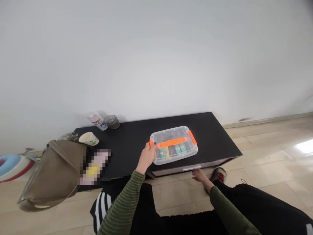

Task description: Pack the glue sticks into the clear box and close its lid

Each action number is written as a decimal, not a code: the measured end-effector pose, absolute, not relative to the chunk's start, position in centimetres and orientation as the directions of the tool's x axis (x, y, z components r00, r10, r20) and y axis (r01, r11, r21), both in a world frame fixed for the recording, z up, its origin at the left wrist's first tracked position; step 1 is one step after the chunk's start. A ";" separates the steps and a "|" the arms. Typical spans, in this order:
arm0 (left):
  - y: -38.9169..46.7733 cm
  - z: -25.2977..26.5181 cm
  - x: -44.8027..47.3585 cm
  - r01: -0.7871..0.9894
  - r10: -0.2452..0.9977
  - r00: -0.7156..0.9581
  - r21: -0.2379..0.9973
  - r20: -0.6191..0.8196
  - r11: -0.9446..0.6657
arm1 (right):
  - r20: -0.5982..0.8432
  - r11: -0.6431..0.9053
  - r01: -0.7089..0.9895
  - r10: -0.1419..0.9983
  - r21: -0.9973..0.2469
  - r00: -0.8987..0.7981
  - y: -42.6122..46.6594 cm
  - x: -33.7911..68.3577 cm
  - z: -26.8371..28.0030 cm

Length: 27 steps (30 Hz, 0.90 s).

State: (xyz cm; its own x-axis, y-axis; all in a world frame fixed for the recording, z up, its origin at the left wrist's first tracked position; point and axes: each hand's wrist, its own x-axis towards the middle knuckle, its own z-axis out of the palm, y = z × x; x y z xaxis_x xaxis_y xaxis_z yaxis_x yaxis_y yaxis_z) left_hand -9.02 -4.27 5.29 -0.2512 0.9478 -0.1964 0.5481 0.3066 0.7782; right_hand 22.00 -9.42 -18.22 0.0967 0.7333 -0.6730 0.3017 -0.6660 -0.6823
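A clear plastic storage box [174, 160] with a lid, an orange carrying strap and orange end latches lies on a low black cabinet [132, 138]. Several green and yellow packs show through its lid. My left hand [146, 157] is closed on the box's left end, with fingers at the orange latch. Below the cabinet's front edge, my right hand [201, 176] is at the right end of a pale drawer handle [191, 168]. Its fingers look curled at the handle, partly hidden from above.
On the cabinet's left stand a spray can [99, 122], a dark glass [112, 122] and a paper cup [89, 139]. A brown bag [53, 169] hangs over the left end, beside a blurred pinkish item [104, 160]. A white wall rises behind; my shoe [219, 175] is on the tiled floor.
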 end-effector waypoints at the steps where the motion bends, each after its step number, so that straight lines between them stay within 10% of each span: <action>1: -4.5 5.1 -9.1 0.519 0.947 -0.260 0.799 -0.190 0.303 | -0.693 -0.693 0.233 0.715 -0.682 0.097 -8.7 21.7 -18.7; 10: -7.0 3.5 -9.3 0.283 0.912 -0.366 0.912 -0.184 0.297 | -0.743 -0.675 -0.361 0.664 -0.644 0.082 -9.1 21.4 -20.3; 27: -15.6 2.3 -4.7 -0.080 0.871 -0.435 0.974 -0.227 0.214 | -0.746 -0.671 -0.411 0.665 -0.617 0.032 -17.7 21.9 -21.2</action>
